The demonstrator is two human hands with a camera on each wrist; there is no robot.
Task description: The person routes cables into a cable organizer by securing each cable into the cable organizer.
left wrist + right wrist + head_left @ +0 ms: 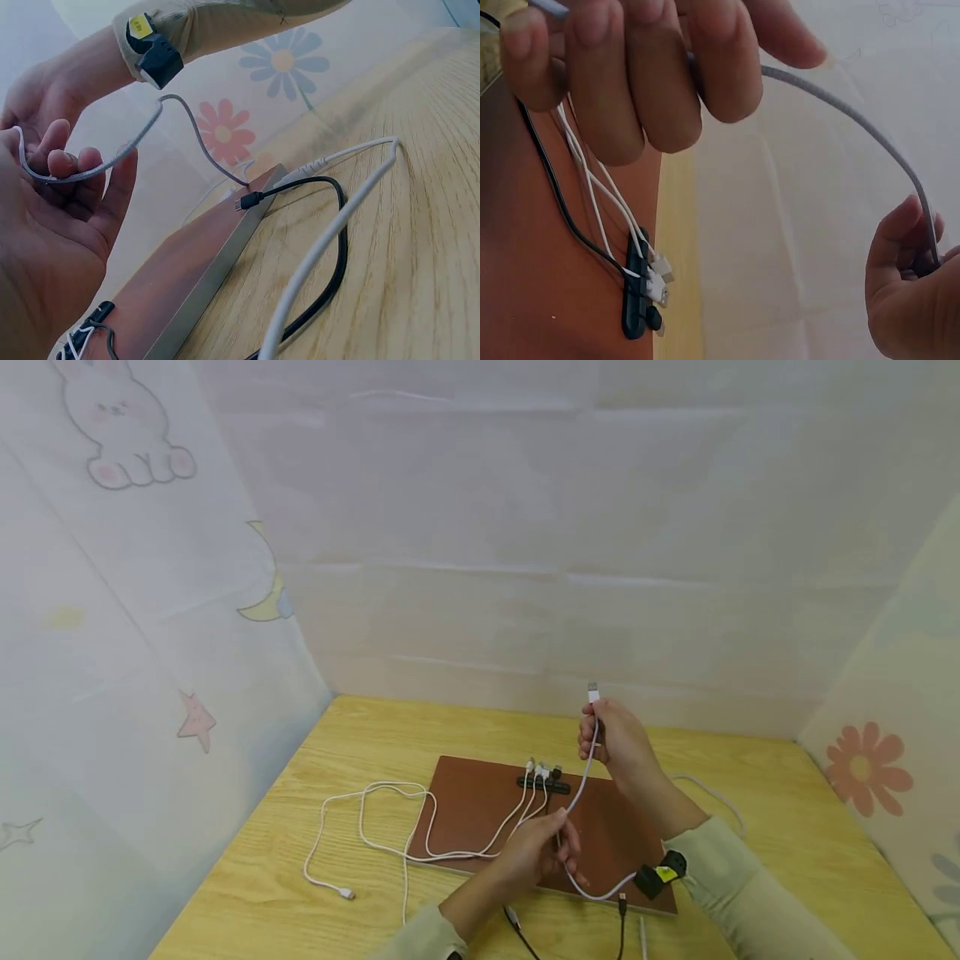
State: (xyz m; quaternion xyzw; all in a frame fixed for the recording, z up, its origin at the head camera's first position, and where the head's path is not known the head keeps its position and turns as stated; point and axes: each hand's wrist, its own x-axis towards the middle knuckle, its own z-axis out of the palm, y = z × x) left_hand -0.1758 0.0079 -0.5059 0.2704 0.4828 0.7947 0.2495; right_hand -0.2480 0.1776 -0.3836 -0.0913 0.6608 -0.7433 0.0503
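My right hand is raised above the far edge of the brown board, pinching a pale grey USB cable just below its plug, which points up. Lower and to the left, my left hand grips the same cable between thumb and fingers. In the right wrist view, the cable runs from the left hand's fingers to the right hand. Beyond the left hand, the cable loops down past the right wrist. In the left wrist view it lies across the curled left fingers.
The brown board lies on the wooden table. A black cable clip near its far edge holds several plugs. White cables trail left, ending in a connector. A black cable lies near the front edge.
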